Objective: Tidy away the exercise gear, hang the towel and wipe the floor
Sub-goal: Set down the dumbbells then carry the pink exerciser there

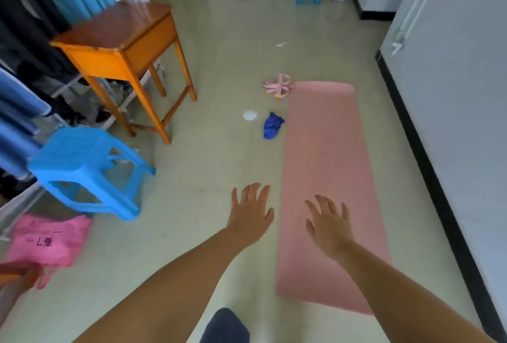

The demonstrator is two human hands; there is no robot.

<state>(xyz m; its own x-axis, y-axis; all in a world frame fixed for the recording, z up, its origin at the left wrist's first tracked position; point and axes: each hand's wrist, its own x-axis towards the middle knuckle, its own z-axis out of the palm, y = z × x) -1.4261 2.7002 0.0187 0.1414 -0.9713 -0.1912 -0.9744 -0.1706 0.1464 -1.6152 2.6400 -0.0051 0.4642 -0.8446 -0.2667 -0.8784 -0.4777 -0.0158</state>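
Pink yoga mat (326, 191) lies unrolled flat on the floor (214, 68), its long axis running away from the viewer beside the right-hand wall. Both arms reach forward, palms down: left hand (251, 212) over bare floor, right hand (329, 223) over the mat, fingers spread, holding nothing. Blue cloth (272, 125) and pink resistance band (278, 86) lie just left of the mat's far end.

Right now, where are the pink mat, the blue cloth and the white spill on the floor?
Pink mat (326, 178): head view, middle of its flat surface.
Blue cloth (272, 125): head view, centre of the crumpled heap.
White spill (250, 115): head view, middle of the patch.
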